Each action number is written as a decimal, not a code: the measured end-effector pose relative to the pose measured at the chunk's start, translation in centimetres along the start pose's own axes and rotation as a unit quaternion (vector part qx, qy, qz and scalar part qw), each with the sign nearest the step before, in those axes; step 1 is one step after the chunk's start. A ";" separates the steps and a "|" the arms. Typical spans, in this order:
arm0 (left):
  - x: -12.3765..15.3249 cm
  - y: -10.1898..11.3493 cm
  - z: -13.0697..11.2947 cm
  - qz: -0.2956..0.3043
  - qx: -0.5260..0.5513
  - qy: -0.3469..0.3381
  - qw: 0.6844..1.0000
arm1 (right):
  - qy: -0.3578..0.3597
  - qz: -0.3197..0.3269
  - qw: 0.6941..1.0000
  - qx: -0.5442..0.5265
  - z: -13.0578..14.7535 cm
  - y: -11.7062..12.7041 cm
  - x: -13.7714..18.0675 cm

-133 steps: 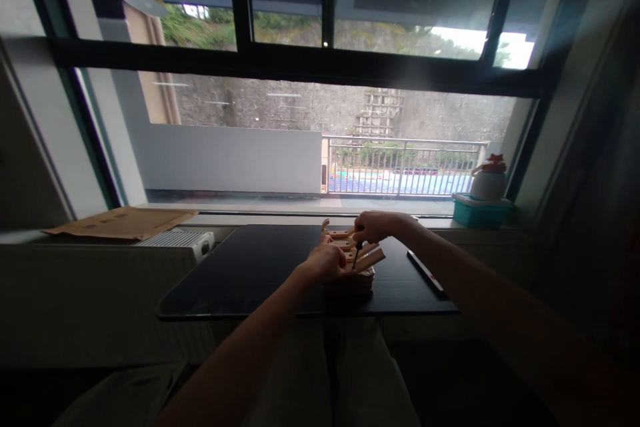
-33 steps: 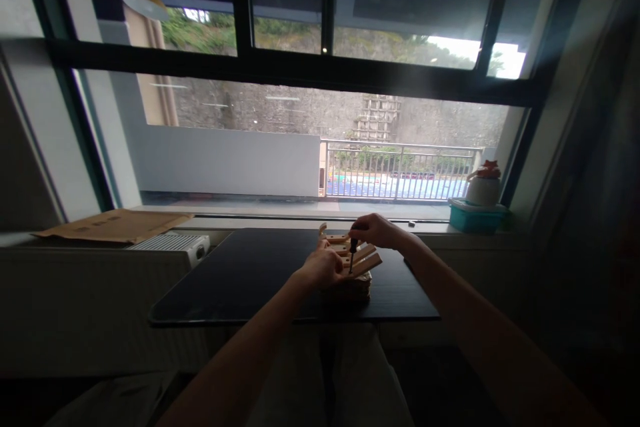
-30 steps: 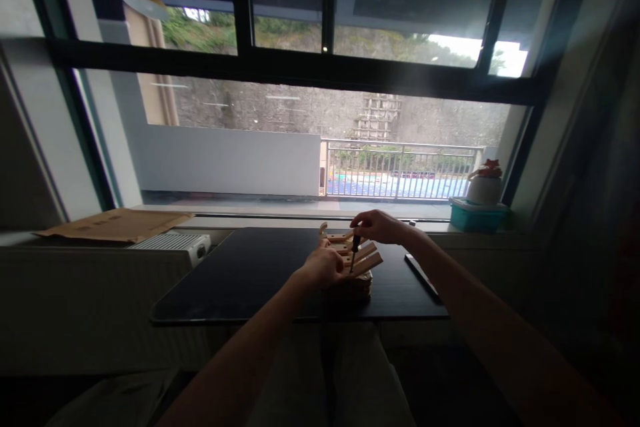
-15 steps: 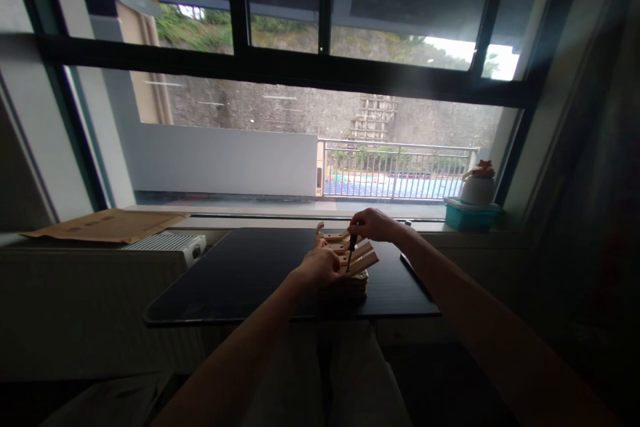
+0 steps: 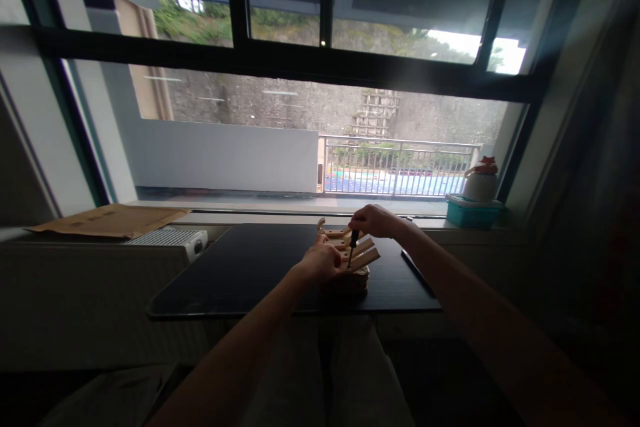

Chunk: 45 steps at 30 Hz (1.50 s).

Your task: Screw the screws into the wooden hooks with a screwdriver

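My right hand (image 5: pixel 376 221) is closed round the dark handle of a screwdriver (image 5: pixel 354 240), which stands nearly upright. The shaft's tip meets the nearest part of a light wooden rack (image 5: pixel 369 258) with slanted slats and small dark holes. From the left, my left hand (image 5: pixel 321 260) grips the rack near the tip, its fingers partly hidden behind the wood. A curved wooden end (image 5: pixel 321 222) sticks up at the far side. Beneath the rack is a layered block or stack (image 5: pixel 353 285), too dark to name. All of it rests on the black table (image 5: pixel 225 280).
A dark flat object (image 5: pixel 415 272) lies at the table's right, partly behind my forearm. Left of the table, a brown envelope (image 5: pixel 107 219) lies over a white radiator (image 5: pixel 173 240). A teal box (image 5: pixel 474 211) with a white pot (image 5: pixel 481 183) stands on the windowsill at right.
The whole view has shifted slightly. Both hands keep their places on the screwdriver and the wooden rack; the screwdriver's tip remains at the same spot.
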State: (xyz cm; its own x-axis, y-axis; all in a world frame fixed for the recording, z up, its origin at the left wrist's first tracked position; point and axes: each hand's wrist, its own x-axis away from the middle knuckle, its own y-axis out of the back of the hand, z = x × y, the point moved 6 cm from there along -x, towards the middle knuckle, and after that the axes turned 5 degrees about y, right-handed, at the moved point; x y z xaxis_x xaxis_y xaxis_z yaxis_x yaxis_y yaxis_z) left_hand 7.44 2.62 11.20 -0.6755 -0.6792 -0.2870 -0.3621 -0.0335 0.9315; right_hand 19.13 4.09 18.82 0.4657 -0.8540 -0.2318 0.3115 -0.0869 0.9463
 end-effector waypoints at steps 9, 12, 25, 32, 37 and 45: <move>-0.2 0.0 -0.1 0.005 -0.006 -0.013 1.000 | 0.016 0.061 0.998 -0.001 0.6 0.9 0.3; -0.4 -0.3 0.1 0.009 -0.002 -0.011 1.000 | 0.016 0.070 0.997 -0.002 0.5 1.1 0.6; 0.0 0.0 0.2 -0.002 -0.002 0.000 1.000 | 0.005 0.047 0.998 0.030 1.6 0.1 0.2; -0.4 -0.4 0.0 0.013 -0.004 -0.013 1.000 | 0.015 0.091 0.996 0.016 1.9 0.8 0.5; -0.5 -0.7 0.3 0.009 0.002 -0.006 1.000 | -0.019 0.079 0.996 0.034 1.2 0.2 0.6; -0.2 -0.1 0.2 -0.001 -0.004 -0.007 1.000 | -0.028 0.087 0.994 0.061 1.3 0.4 0.5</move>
State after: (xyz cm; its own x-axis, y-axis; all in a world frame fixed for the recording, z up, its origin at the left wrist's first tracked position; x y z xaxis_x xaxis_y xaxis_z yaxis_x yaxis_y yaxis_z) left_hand 7.50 2.87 11.16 -0.6839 -0.6685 -0.2921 -0.3588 -0.0404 0.9326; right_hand 18.38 2.96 19.42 0.4552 -0.8888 -0.0528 0.1268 0.0060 0.9919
